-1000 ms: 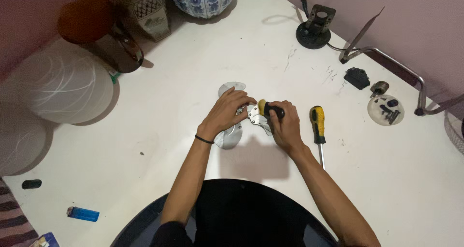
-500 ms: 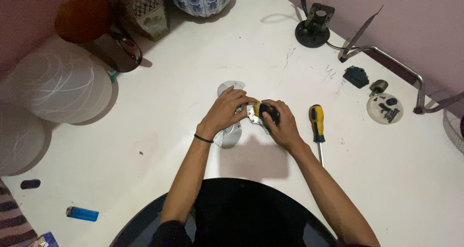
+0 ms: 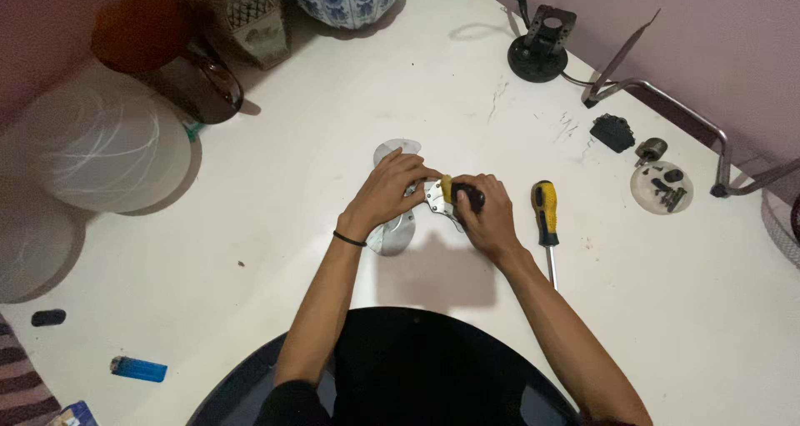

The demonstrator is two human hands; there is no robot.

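A silver metal fan blade piece (image 3: 397, 230) lies on the white table (image 3: 275, 184). My left hand (image 3: 392, 191) presses down on it from the left, covering its middle. My right hand (image 3: 486, 214) grips a short screwdriver with a yellow and black handle (image 3: 463, 194), held upright over the centre of the metal piece. The tip is hidden behind my fingers. A second, longer yellow and black screwdriver (image 3: 546, 218) lies on the table just right of my right hand.
A clear round lid holding small dark screws (image 3: 660, 188), a black block (image 3: 613, 132) and a small metal cylinder (image 3: 650, 149) lie at the right. A black round stand (image 3: 540, 53) and metal frame (image 3: 667, 101) are behind. White globes (image 3: 104, 151), a brown lamp (image 3: 171, 55), a blue lighter (image 3: 138, 368) sit left.
My right hand has turned slightly on the short screwdriver handle; both hands stay on the metal piece. The view has shifted a little.
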